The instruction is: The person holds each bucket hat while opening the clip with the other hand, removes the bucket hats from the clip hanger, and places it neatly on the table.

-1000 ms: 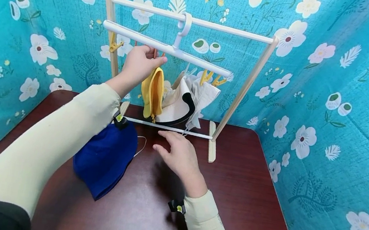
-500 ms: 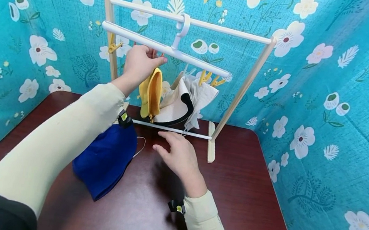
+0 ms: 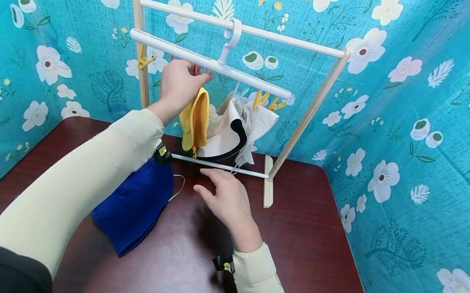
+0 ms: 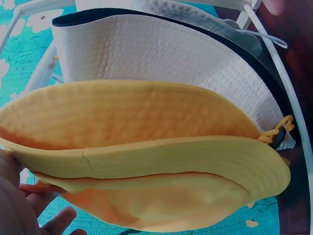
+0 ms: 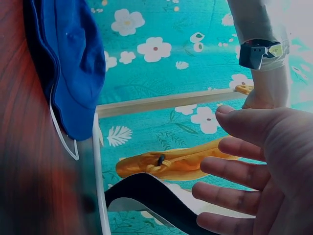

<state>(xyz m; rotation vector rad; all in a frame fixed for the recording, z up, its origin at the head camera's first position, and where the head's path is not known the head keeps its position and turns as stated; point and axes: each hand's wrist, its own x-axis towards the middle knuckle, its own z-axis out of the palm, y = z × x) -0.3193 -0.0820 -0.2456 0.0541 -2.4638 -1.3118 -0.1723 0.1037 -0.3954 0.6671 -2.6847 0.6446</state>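
A yellow bucket hat (image 3: 194,121) hangs folded from the white clip hanger (image 3: 176,49). My left hand (image 3: 180,85) is up just under the hanger bar and pinches an orange clothespin (image 4: 41,188) at the hat's edge. Behind the yellow hat, a white hat with black trim (image 4: 146,46) hangs, with a pale grey hat (image 3: 260,120) beside it on yellow clothespins (image 3: 261,99). My right hand (image 3: 228,197) is held low in front of the rack, fingers spread and holding nothing. The right wrist view shows its thumb and fingers (image 5: 230,196) apart.
A blue hat (image 3: 133,207) with a white cord lies on the dark red table (image 3: 314,256), partly behind my left forearm. The wooden rack (image 3: 311,112) carries the hanger on its top rail. A spare yellow clothespin (image 3: 143,61) hangs at the hanger's left end. Floral cloth (image 3: 418,141) surrounds the table.
My left forearm has shifted slightly to the right while its fingers stay at the clothespin. The yellow hat sways a little. My right hand has stayed put.
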